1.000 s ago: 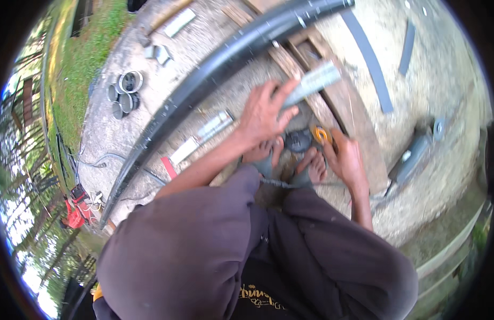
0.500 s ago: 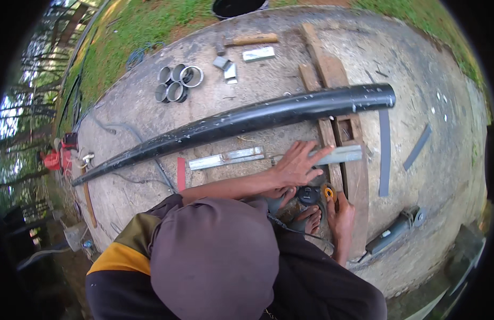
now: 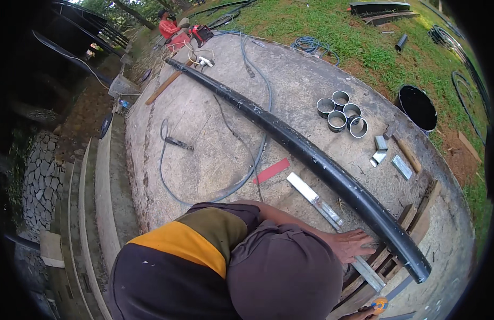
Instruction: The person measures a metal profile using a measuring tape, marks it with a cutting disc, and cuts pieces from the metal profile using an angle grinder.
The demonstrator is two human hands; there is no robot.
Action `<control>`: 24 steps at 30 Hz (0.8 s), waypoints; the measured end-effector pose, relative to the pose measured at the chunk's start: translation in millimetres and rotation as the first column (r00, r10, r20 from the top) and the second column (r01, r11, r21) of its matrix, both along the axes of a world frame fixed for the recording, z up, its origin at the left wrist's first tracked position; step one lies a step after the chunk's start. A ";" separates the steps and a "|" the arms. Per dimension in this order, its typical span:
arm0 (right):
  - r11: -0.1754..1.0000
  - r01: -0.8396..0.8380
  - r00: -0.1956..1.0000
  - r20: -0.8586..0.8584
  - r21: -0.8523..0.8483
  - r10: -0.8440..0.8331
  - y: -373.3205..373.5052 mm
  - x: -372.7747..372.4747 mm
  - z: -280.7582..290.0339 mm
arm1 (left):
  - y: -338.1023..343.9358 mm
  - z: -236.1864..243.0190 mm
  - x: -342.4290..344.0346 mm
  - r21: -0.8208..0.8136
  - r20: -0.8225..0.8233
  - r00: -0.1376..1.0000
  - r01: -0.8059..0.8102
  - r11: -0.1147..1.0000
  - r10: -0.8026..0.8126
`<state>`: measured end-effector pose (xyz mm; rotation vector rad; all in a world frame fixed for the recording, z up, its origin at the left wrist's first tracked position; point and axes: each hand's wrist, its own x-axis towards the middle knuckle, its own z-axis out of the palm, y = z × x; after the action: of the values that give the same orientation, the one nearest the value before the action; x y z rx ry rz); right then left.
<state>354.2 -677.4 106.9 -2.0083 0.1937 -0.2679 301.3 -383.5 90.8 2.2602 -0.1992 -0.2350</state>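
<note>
In the lower right, my left hand (image 3: 353,245) lies with spread fingers over a grey galvanised metal profile (image 3: 370,275). That profile rests across worn wooden pieces (image 3: 378,261). Only part of my right hand (image 3: 366,313) shows at the bottom edge, its fingers closed at the rim of a small round orange disc (image 3: 380,305) with a blue centre; its exact kind is unclear. The disc sits close to the near end of the profile. Another galvanised metal piece (image 3: 314,198) lies on the concrete just beyond my left forearm. My cap hides much of the space between the arms.
A long black tapered pole (image 3: 311,152) crosses the concrete, its thick end above the wood. Beyond it are several metal rings (image 3: 336,120), cut metal pieces (image 3: 381,148), a hammer (image 3: 407,152) and a black bucket (image 3: 416,108). A blue cable (image 3: 268,106) loops leftward. Another person (image 3: 171,25) sits far off.
The view has swung leftward, so the work now sits lower right. My left hand stays on the metal profile. The orange disc in my right hand now appears beside the profile's near end.
</note>
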 end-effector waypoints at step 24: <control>0.975 0.140 0.989 -0.069 0.175 -0.130 -35.9 -48.6 1.6 | -12.8 -37.6 15.1 0.174 0.070 0.992 0.087 0.981 -0.100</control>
<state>305.6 -713.3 108.6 -1.8276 0.3788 -0.2690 316.4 -396.3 53.2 2.4354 -0.3393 -0.2197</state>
